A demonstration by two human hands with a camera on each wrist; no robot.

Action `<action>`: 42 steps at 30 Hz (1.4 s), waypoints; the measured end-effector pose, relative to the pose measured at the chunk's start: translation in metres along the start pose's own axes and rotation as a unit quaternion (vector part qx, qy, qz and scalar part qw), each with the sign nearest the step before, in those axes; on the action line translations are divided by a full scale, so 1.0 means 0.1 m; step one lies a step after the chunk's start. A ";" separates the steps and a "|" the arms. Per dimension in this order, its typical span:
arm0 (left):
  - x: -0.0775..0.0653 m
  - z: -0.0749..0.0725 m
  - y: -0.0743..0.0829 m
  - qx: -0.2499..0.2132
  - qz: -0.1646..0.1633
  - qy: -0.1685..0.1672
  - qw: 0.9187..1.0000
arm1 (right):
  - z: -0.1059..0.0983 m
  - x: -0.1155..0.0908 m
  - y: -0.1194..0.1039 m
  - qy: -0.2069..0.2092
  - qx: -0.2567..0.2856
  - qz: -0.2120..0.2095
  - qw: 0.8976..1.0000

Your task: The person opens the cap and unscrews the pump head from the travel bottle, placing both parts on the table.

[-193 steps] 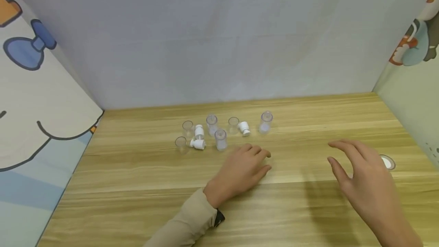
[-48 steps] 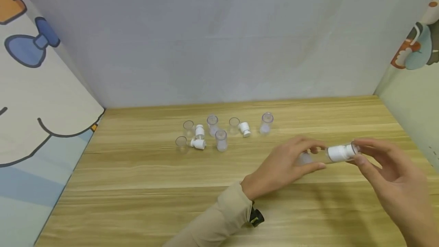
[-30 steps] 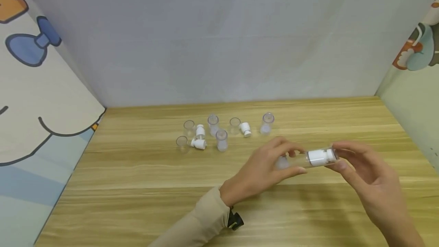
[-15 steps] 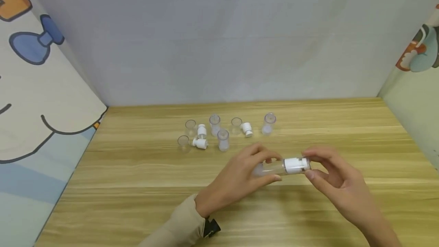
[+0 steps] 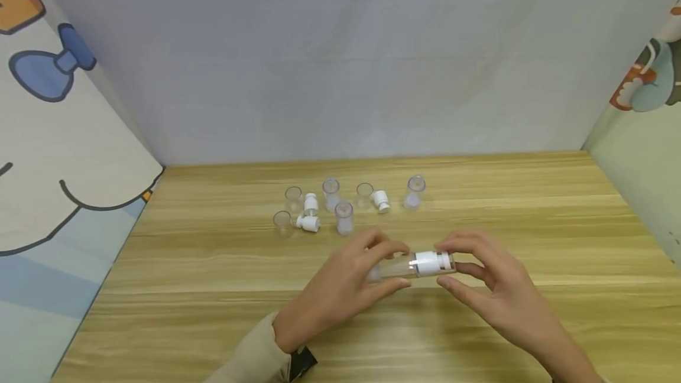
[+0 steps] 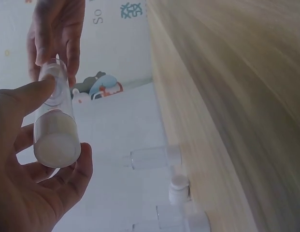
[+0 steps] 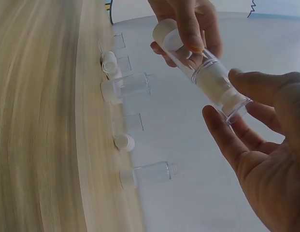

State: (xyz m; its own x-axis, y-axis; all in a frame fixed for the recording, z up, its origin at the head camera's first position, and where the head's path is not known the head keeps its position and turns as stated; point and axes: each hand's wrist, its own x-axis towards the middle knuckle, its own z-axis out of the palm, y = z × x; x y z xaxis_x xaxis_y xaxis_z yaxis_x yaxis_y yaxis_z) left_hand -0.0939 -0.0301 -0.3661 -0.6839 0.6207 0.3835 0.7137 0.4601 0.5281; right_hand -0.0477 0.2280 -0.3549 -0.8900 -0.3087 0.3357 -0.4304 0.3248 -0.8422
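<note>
In the head view my left hand (image 5: 340,282) grips a clear bottle (image 5: 396,266) lying sideways above the table. A white pump head (image 5: 427,262) sits at its right end under a clear cap (image 5: 453,262). The left wrist view shows the bottle's frosted base (image 6: 58,147) between my thumb and fingers. My right hand (image 5: 495,282) is around the capped end, thumb and fingers spread on either side. In the right wrist view a narrow gap shows between a right fingertip and the cap; whether the thumb touches is hard to tell.
Behind the hands stand three clear bottles (image 5: 344,218) and three clear cups or caps (image 5: 364,195). Three white pump heads (image 5: 380,201) lie among them on the wooden table (image 5: 186,265). A pale cloth wall (image 5: 372,75) rises at the back.
Both hands have carried the bottle leftward across the table. Earlier the left hand was free. Over the last half second the right thumb and fingers have spread off the capped end.
</note>
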 end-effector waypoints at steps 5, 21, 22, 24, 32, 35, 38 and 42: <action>-0.05 -0.06 -0.01 0.049 0.016 0.005 0.999 | 0.10 0.06 -0.02 0.011 -0.095 -0.041 0.995; -0.01 -0.14 -0.03 0.136 0.060 0.040 0.988 | 0.17 0.24 -0.04 0.034 -0.245 -0.153 0.957; -0.01 -0.14 -0.03 0.138 0.062 0.043 0.987 | 0.17 0.24 -0.03 0.034 -0.247 -0.154 0.956; 0.00 -0.13 -0.03 0.144 0.067 0.050 0.986 | 0.17 0.23 -0.03 0.035 -0.250 -0.150 0.956; -0.03 -0.10 -0.02 0.157 0.055 0.057 0.984 | 0.22 0.21 -0.04 0.054 -0.251 -0.137 0.957; -0.05 -0.12 -0.02 0.149 0.053 0.053 0.986 | 0.22 0.20 -0.06 0.040 -0.250 -0.126 0.959; -0.06 -0.14 -0.02 0.134 0.054 0.047 0.988 | 0.20 0.19 -0.06 0.017 -0.249 -0.126 0.960; -0.09 -0.17 -0.01 0.126 0.053 0.042 0.990 | 0.19 0.19 -0.03 -0.005 -0.251 -0.153 0.956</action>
State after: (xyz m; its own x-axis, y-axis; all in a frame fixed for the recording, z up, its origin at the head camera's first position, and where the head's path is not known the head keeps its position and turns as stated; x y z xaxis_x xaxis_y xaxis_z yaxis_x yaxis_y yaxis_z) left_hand -0.0915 -0.0472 -0.3571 -0.6055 0.6243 0.4936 0.7903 0.5450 0.2801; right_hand -0.0601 0.2038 -0.3537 -0.7104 -0.4659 0.5276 -0.6907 0.6055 -0.3954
